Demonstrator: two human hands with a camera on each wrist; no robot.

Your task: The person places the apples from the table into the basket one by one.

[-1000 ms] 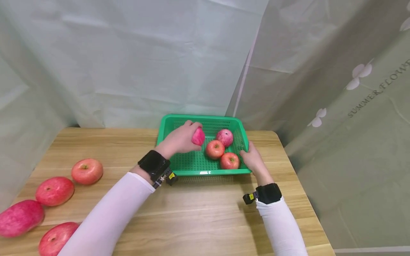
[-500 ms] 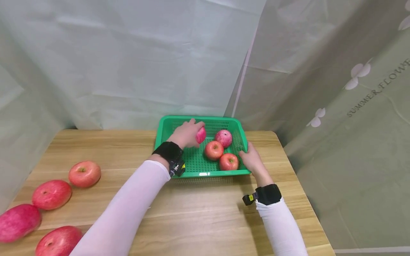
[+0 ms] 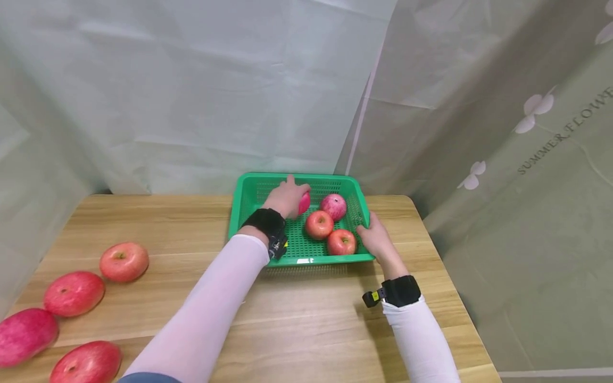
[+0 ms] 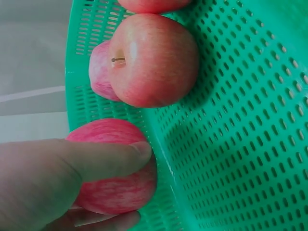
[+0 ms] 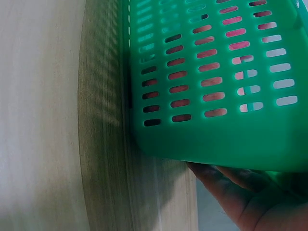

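Observation:
My left hand (image 3: 286,199) holds a pinkish-red apple (image 3: 304,203) inside the green plastic basket (image 3: 345,259). In the left wrist view, the thumb (image 4: 110,161) lies across that apple, with fingers curled beneath it. Close to its right, three other apples sit together in the basket: an orange-red one (image 3: 319,225), another (image 3: 342,242) in front, and a speckled pink one (image 3: 333,207) behind. My right hand (image 3: 378,238) grips the basket's right side, thumb over the rim. The right wrist view shows its fingers (image 5: 226,187) against the slotted wall's outside; some fingers are hidden.
Several apples lie on the wooden table (image 3: 297,330) at the left, including a light red one (image 3: 124,261) and a deep pink one (image 3: 26,336). A pale curtain (image 3: 215,96) hangs right behind the basket and along the right side.
My left hand has moved a little to the right in the basket with its apple, the forearm following. The right hand keeps its grip on the rim.

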